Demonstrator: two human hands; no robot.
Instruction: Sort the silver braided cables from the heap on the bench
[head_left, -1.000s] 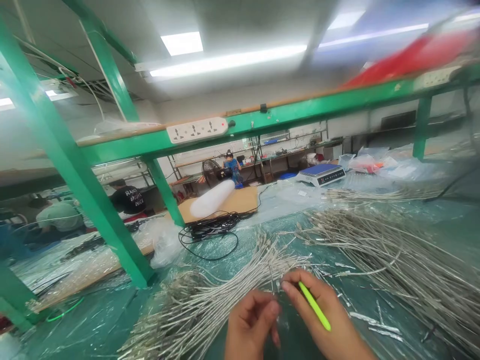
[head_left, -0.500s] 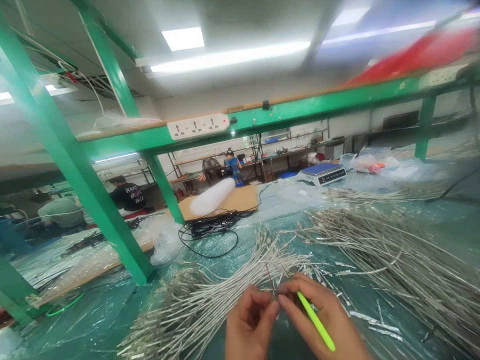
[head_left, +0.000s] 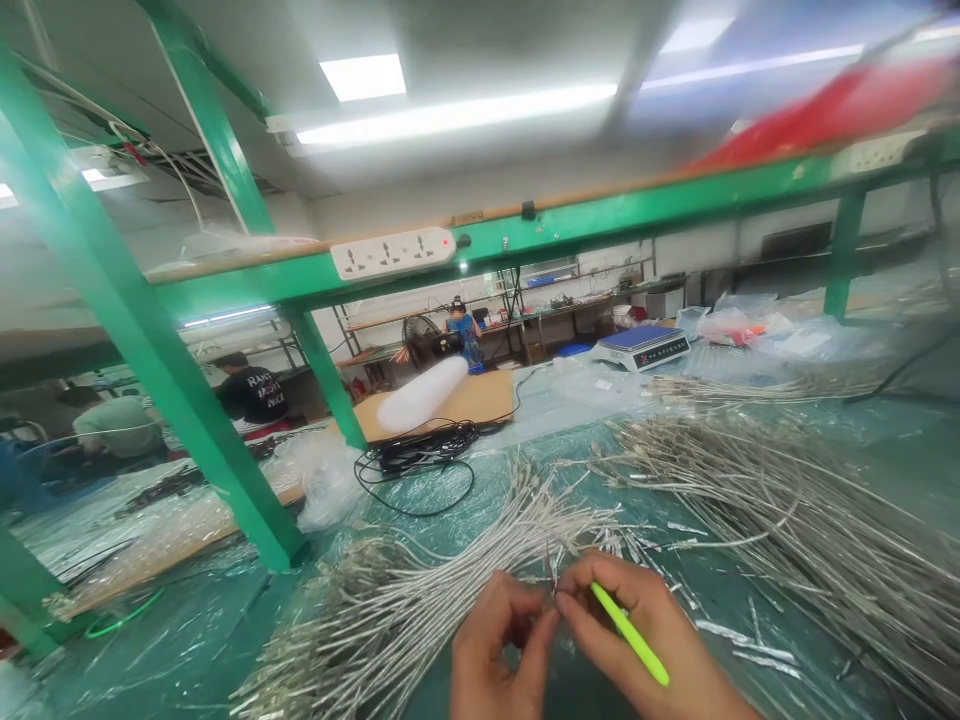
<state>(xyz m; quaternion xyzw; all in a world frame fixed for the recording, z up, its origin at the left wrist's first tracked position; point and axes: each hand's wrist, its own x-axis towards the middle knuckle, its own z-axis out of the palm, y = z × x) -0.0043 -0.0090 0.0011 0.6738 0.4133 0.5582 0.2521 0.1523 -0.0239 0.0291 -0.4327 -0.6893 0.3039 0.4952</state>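
Low in the view, my left hand (head_left: 499, 640) is closed, its thumb and forefinger pinching the end of a thin cable (head_left: 551, 568) whose fine wires point upward. My right hand (head_left: 664, 610) meets it there, fingertips pinched at the same wire end. Across the right palm lies a neon yellow-green, pen-shaped tool (head_left: 631, 636), held in the hand; its working tip is hidden. Just behind and left of my hands spreads a bundle of silvery braided cables (head_left: 442, 580). Strips of shiny foil (head_left: 750, 642) are scattered to the right.
A second heap of braided cables (head_left: 750, 490) covers the right side. Farther back are a weighing scale (head_left: 641, 345), coiled black cable (head_left: 420, 450), a white foam roll (head_left: 424, 393) and plastic bags (head_left: 735, 322). A green post (head_left: 217, 440) rises at left; people sit beyond.
The wires at the fingertips stand closer together and the reddish one shows less. Both hands keep almost the same place, and the view shifts slightly.
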